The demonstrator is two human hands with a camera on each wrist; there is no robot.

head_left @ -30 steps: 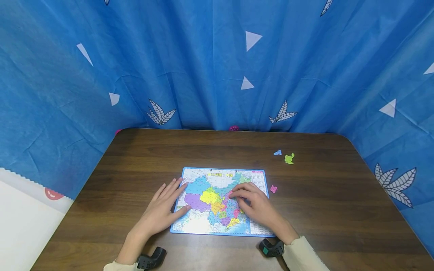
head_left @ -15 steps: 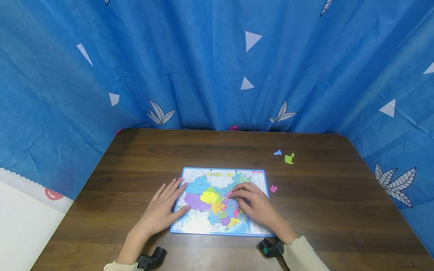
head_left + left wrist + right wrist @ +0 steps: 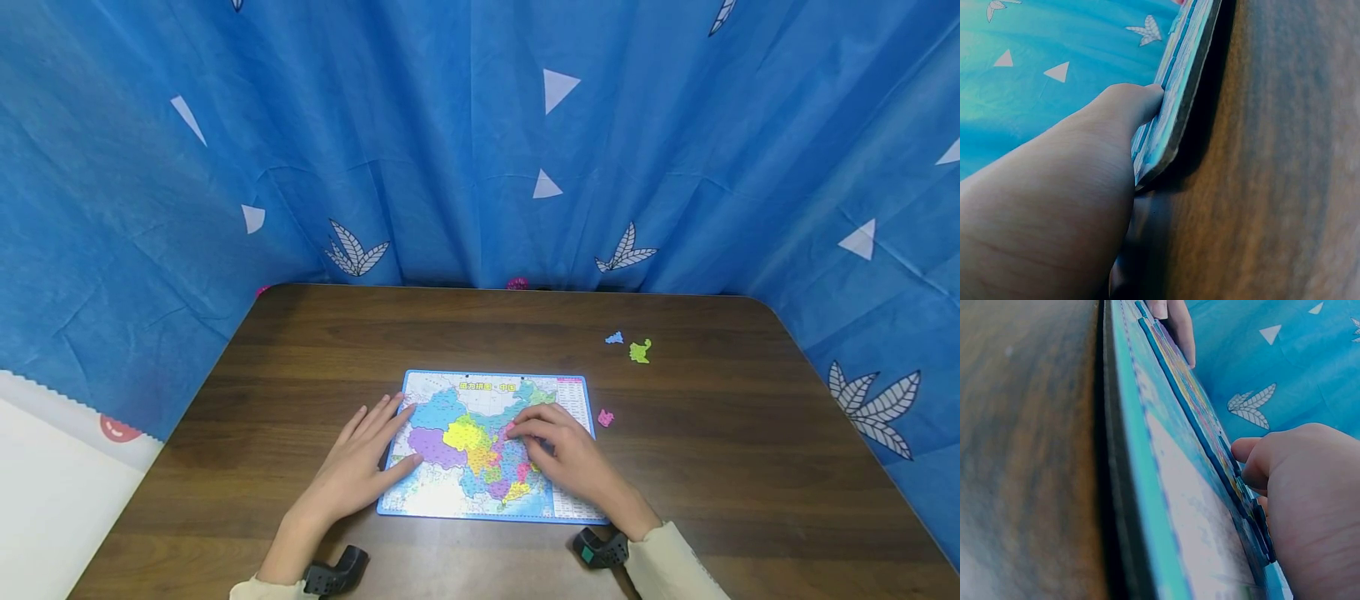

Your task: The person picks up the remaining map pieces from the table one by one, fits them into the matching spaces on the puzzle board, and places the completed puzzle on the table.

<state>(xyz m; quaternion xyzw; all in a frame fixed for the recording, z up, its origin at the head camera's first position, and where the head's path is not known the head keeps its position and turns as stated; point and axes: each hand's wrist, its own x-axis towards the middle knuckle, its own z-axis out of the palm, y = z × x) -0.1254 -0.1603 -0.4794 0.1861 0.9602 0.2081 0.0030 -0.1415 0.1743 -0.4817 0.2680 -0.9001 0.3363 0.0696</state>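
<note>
A map puzzle board (image 3: 431, 500) with a blue border lies flat on the table, many coloured pieces fitted in it. My left hand (image 3: 356, 473) rests on its left side with fingers spread; in the left wrist view the thumb (image 3: 1138, 103) presses on the board's face near the edge. Over the right half of the map, my right hand (image 3: 570, 454) bends its fingers and pinches a small pink puzzle piece (image 3: 508, 428) down at the map, mostly hidden by the fingertips. In the right wrist view, the right hand (image 3: 1313, 487) hides part of the board too.
Right of the board lies a loose pink piece (image 3: 605, 418). Farther back are a blue piece (image 3: 614, 337) and a yellow-green piece (image 3: 640, 351). A blue curtain (image 3: 480, 150) hangs behind the wooden table (image 3: 712, 467).
</note>
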